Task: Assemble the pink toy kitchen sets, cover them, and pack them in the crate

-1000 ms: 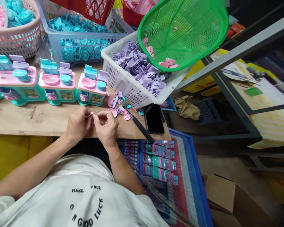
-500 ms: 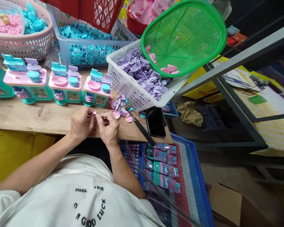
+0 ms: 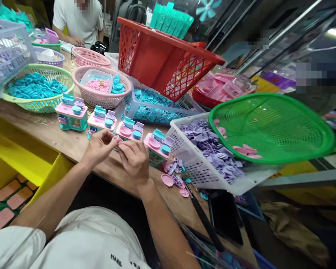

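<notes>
Between my fingertips is a small pink plastic piece [image 3: 118,139], mostly hidden. My left hand [image 3: 100,146] pinches it from one side, and my right hand [image 3: 134,158] closes on it from the other. Just beyond the hands, toy kitchen units in pink and teal stand in a row on the wooden table: one at the left end [image 3: 72,114], one behind my left hand [image 3: 102,120], one behind my right hand [image 3: 129,130] and one at the right end [image 3: 158,146]. They carry turquoise and purple parts on top.
Loose pink and purple parts [image 3: 168,180], a black-handled tool [image 3: 204,216] and a phone [image 3: 225,216] lie on the right. Behind are a white basket of purple parts [image 3: 196,160], a tilted green basket [image 3: 280,127] and a red crate [image 3: 156,59]. A person [image 3: 78,22] sits across the table.
The view has swung up and to the left, bringing the far side of the table into sight. Both hands still pinch the pink piece, now nearer the row of toy kitchens.
</notes>
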`<state>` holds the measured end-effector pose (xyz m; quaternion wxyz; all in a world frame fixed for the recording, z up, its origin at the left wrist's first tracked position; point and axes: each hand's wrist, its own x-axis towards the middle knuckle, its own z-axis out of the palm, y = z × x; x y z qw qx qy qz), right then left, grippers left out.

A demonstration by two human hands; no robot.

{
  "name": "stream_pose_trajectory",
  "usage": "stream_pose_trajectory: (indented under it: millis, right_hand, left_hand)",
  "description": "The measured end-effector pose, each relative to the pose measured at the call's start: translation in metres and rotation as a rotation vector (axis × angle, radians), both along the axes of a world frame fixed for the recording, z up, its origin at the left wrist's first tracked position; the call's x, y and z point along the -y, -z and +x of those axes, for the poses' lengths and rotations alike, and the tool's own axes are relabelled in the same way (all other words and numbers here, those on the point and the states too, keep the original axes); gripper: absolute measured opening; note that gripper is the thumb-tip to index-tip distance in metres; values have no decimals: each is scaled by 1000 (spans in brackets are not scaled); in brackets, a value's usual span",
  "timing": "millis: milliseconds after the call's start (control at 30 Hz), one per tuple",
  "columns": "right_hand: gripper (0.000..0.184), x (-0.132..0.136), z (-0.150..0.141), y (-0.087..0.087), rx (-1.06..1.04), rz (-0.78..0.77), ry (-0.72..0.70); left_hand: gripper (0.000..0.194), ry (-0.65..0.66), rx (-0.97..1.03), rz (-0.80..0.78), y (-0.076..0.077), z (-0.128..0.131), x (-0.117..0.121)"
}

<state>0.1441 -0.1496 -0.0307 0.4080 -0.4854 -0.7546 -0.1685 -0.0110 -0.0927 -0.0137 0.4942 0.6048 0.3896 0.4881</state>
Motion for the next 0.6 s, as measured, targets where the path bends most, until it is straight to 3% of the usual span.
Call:
stream_pose_trajectory:
  millis: [67, 133, 267, 400, 600]
  right_hand:
    - [20, -34, -16, -17, 68, -44, -13]
    - [24, -67, -32, -33, 146, -166, -5]
    - [27, -109, -53, -51, 337, -403, -19]
    - [28, -120, -56, -53, 462, -465, -25]
    - [29, -119, -57, -61, 558, -444, -61]
  left_hand:
    - [41, -2, -7, 31, -13, -29, -20]
    - [38, -75, -41, 117, -17, -52, -42]
    - [40, -271, -214, 402, -1, -74, -76]
    - [46, -260, -322, 572, 19, -73, -83]
    - [42, -277, -432, 719, 25, -72, -75]
